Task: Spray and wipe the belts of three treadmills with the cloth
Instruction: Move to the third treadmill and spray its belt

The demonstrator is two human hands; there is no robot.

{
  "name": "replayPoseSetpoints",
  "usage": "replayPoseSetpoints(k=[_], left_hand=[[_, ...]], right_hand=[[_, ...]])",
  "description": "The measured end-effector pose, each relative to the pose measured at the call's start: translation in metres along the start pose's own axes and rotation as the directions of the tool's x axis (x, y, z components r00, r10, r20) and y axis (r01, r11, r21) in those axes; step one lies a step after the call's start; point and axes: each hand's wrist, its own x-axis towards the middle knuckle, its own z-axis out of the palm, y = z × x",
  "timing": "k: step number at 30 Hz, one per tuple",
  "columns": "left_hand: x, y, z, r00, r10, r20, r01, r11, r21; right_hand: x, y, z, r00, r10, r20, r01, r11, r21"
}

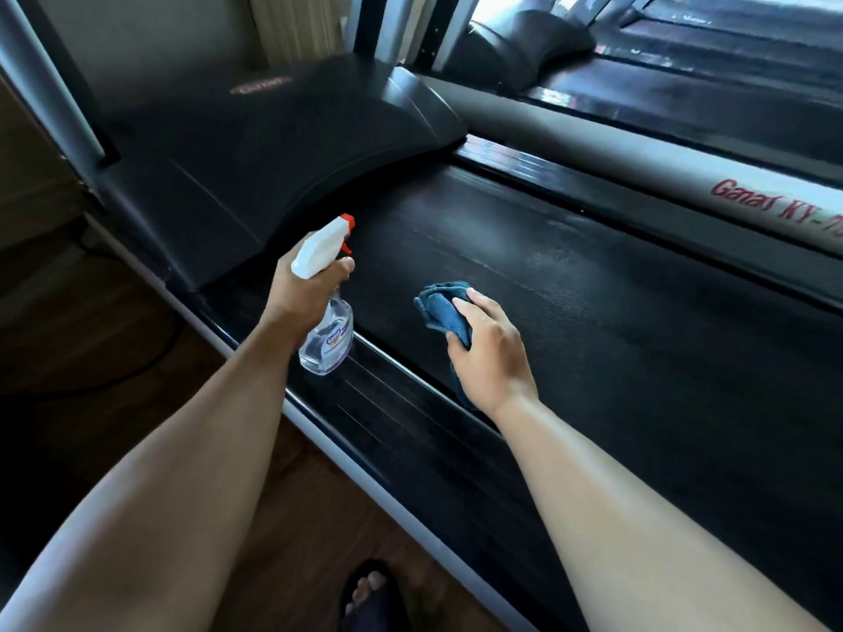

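Note:
The nearest treadmill's black belt (616,321) runs diagonally across the view, with a faint wet sheen near its front end. My left hand (296,294) grips a clear spray bottle (327,339) by its white head, the red nozzle pointing toward the belt. The bottle hangs over the treadmill's near side rail (401,412). My right hand (490,353) presses a bunched blue cloth (440,307) onto the belt near the rail. A second treadmill's belt (711,107) lies beyond, and a third (752,25) shows at the top right.
The black motor cover (255,148) sits ahead of the belt, with a grey upright post (50,93) at the left. A grey side rail with red lettering (684,175) separates the first two treadmills. Wooden floor (114,339) and my sandalled foot (369,595) are at the lower left.

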Motion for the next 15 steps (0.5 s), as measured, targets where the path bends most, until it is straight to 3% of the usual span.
replayPoseSetpoints(k=[15], left_hand=[[-0.119,0.095,0.1,0.971,0.145,0.191,-0.108,0.976,-0.189]], right_hand=[[-0.105,0.004,-0.147,0.964,0.097,-0.249,-0.107,0.994,-0.027]])
